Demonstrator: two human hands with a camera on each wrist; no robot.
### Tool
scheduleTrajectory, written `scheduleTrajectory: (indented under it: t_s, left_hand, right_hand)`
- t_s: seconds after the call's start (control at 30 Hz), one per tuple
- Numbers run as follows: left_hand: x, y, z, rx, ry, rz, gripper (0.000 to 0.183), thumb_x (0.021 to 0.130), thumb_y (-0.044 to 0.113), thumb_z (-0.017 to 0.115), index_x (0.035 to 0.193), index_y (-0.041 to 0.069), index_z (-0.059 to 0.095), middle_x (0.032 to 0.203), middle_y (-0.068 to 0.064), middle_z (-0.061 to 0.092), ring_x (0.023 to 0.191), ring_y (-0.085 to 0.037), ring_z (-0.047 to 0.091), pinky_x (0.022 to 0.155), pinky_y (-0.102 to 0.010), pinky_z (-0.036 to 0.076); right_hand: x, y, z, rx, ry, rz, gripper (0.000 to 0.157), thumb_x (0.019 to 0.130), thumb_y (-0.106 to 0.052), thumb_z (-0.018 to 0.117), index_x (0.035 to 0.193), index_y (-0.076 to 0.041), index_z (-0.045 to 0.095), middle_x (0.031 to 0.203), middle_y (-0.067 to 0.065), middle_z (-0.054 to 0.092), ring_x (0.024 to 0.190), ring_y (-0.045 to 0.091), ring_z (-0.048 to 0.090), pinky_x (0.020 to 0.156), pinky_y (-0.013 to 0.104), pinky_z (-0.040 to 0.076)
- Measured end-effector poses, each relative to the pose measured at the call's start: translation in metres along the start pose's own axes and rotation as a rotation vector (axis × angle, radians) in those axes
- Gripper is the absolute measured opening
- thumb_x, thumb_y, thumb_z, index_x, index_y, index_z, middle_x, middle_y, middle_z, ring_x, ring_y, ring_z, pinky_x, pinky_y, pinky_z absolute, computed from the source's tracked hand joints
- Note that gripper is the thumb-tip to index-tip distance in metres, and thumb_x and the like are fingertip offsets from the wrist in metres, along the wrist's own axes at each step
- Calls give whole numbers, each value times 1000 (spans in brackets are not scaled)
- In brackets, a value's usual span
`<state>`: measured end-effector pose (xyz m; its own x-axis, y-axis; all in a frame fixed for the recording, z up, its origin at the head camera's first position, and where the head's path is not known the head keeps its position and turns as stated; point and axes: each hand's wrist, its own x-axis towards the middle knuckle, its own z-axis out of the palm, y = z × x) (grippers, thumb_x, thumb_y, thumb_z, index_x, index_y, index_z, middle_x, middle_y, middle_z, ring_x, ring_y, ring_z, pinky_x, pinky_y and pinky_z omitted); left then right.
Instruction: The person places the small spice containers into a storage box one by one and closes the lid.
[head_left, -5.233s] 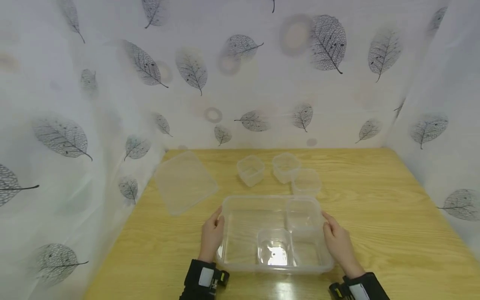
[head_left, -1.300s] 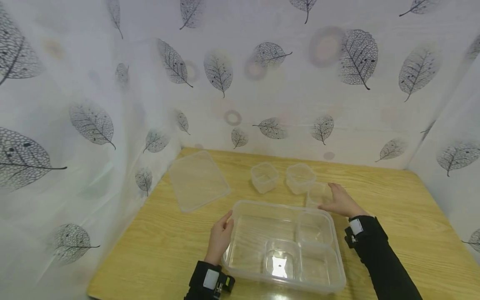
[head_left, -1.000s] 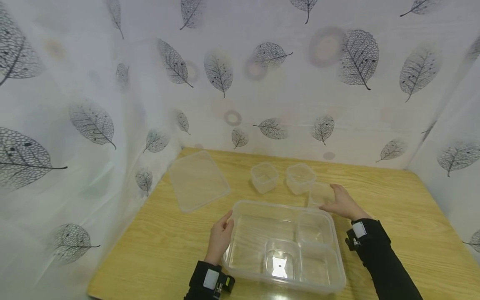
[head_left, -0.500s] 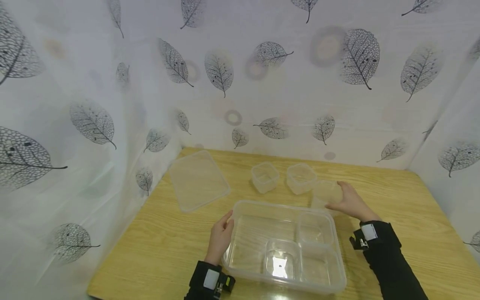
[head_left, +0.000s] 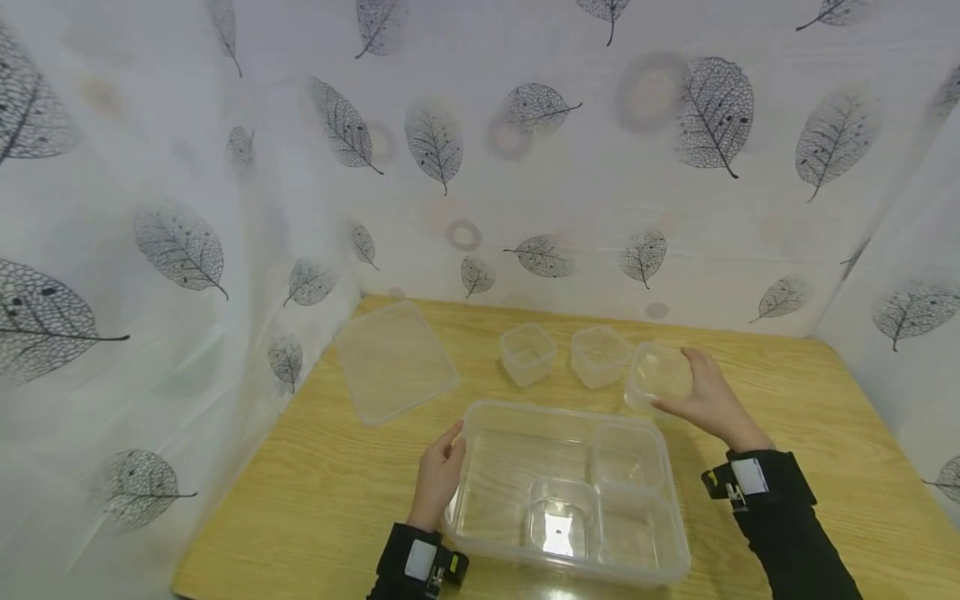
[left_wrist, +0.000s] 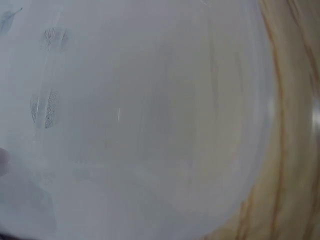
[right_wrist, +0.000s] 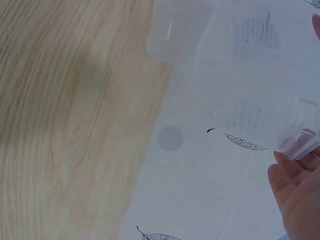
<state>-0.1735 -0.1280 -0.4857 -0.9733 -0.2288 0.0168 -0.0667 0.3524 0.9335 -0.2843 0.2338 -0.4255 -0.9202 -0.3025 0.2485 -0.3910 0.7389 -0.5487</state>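
I have the small clear container [head_left: 651, 375] pinched in my right hand [head_left: 716, 406], near the large box's [head_left: 495, 471] back-right corner. My left hand [head_left: 437, 482], fingers fairly straight, touches its left wall. Slick plastic could slip; swinging left could knock the neighbouring container [head_left: 600, 358].

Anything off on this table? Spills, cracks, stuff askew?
No spill or damage visible. One thing sits askew: the flat translucent panel at the far left of the table, turned at an angle to the large box. The small tub in the right hand looks tilted, but it's being held.
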Motion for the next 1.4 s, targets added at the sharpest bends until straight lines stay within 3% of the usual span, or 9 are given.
scheduleTrajectory:
  t_s: [0.23,0.47,0.7,1.07,1.4]
  left_hand:
    - [0,-1,0,0,6,8,32,82,20,42,114,14,44,49,1,31,38,-7,29,34,-19,27]
    - [-4,7,-3,-22,-19,17,34,82,20,41,115,11,42,47,3,29,34,-1,26,32,-19,26]
    - [-13,25,-6,-51,-7,13,33,82,14,41,114,5,42,48,2,28,32,-1,23,33,-17,23]
    - [-1,-2,-1,-2,-7,9,34,82,24,41,114,14,43,47,4,29,34,-3,26,32,-19,27]
    - [-3,0,1,-12,-9,-5,33,83,21,40,115,15,42,46,3,29,35,-7,26,31,-19,26]
  right_hand:
    - [-5,-25,-5,14,25,-3,96,56,-43,65,124,1,13,122,24,15,110,37,13,82,51,15]
    - [-13,-49,1,-54,71,-128,97,53,-47,65,123,2,18,121,22,20,109,35,18,83,48,19]
    - [-21,-70,12,-116,39,-217,96,53,-50,63,121,3,21,121,20,22,107,33,22,83,45,23]
    - [-27,-89,21,-159,23,-336,98,52,-49,64,123,1,18,121,20,23,108,31,23,84,42,23]
    - [-30,-103,33,-161,-28,-367,97,54,-52,60,122,5,20,123,17,21,111,27,18,88,38,19]
